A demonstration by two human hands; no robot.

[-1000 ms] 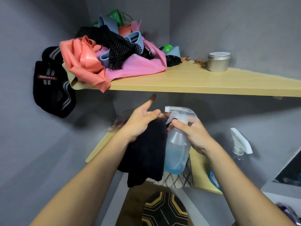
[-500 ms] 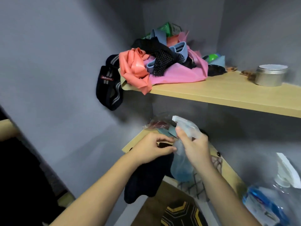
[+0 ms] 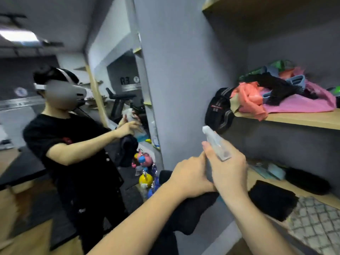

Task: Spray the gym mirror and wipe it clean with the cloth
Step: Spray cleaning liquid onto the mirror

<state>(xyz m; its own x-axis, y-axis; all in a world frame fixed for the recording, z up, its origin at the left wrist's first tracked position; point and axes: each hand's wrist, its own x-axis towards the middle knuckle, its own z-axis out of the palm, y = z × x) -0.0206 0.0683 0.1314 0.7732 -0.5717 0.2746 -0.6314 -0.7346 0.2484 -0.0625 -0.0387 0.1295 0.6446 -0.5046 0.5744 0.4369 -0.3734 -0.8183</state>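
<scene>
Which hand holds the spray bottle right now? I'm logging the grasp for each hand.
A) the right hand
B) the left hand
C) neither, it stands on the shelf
A: the right hand wraps the neck of the spray bottle, while the left hand grips the black cloth.

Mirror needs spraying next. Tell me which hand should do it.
Right. The right hand already grips the spray bottle, its nozzle towards the mirror; the left hand holds the black cloth.
</scene>
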